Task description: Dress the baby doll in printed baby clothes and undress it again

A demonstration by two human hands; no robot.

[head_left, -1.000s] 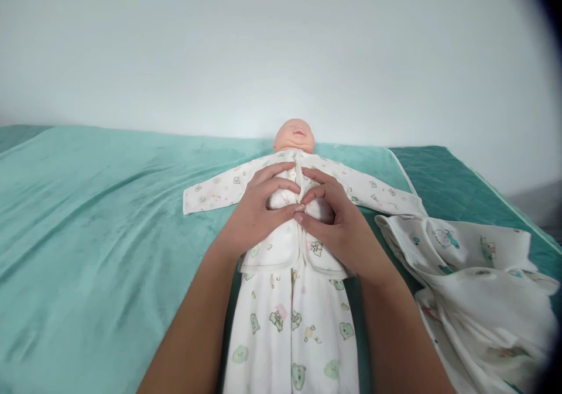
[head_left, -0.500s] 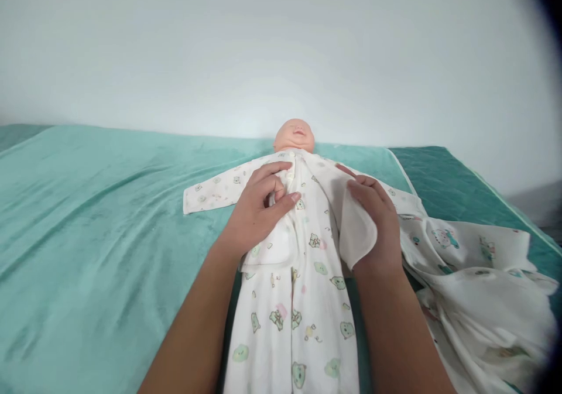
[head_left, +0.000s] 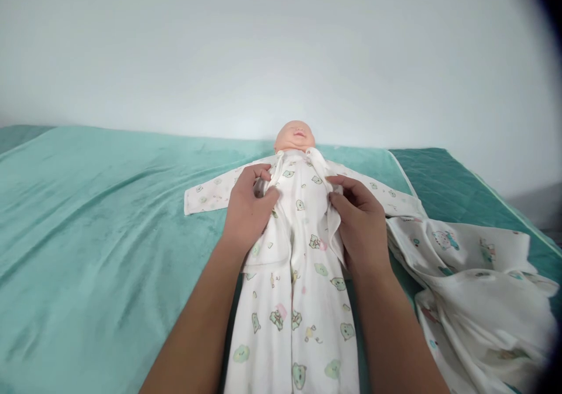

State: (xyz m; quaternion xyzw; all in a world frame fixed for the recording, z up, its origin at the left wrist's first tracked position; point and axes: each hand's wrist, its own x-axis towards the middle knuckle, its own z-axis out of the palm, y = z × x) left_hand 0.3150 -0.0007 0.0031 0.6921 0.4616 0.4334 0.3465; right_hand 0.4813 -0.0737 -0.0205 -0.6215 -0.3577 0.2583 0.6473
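A baby doll [head_left: 295, 136] lies on its back on a teal blanket [head_left: 96, 218], dressed in white printed rompers [head_left: 298, 300] with a white printed jacket [head_left: 211, 188] over them, sleeves spread out. My left hand [head_left: 248, 212] pinches the jacket's left front panel near the chest. My right hand [head_left: 362, 224] grips the right front panel, folded back off the doll's chest. The jacket is open down the middle.
A crumpled white printed cloth [head_left: 474, 277] lies on the blanket to the right of the doll. A darker green quilted cover [head_left: 443, 177] shows at the far right. A plain pale wall [head_left: 263, 48] stands behind the bed.
My hands met at the jacket's middle a second ago. They have moved apart, each pulling a front panel aside, so the jacket now lies open over the rompers.
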